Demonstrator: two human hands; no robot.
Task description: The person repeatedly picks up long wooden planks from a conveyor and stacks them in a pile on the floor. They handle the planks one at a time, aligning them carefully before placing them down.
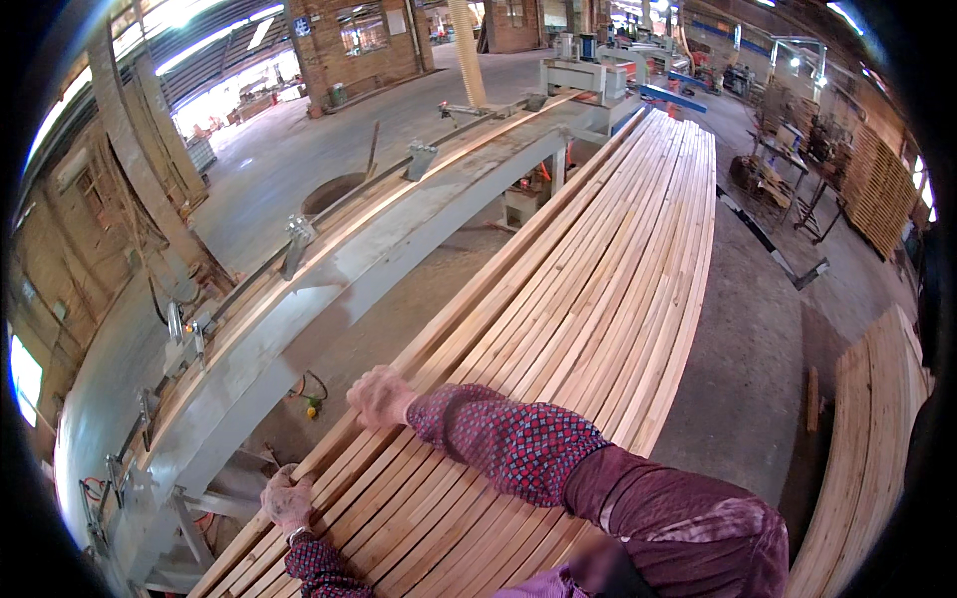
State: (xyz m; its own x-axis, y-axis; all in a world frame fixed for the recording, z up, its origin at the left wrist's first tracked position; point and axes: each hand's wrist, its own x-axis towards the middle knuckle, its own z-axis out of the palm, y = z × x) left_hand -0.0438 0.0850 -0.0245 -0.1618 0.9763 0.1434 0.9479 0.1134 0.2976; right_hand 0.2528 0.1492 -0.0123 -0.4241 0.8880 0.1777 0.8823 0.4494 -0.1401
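Observation:
A long layer of pale wooden strips (588, 309) lies side by side in front of me, running from the lower edge to the far middle. My left hand (287, 500), in a pale work glove, has its fingers curled over the outermost wooden strip (327, 454) on the left side. Farther along the same edge, my right hand (381, 397) is closed around that strip, its arm reaching across the layer. The undersides of both hands' fingers are hidden. Patterned sleeve covers (513, 444) sit over my forearms.
Left of the strips stands a long grey machine bed (329, 289) with small clamps (296, 239) and a strip along it. It leads to a machine head (583, 80) at the far end. More timber (867, 439) is stacked at right. A metal bar (763, 234) lies on the floor.

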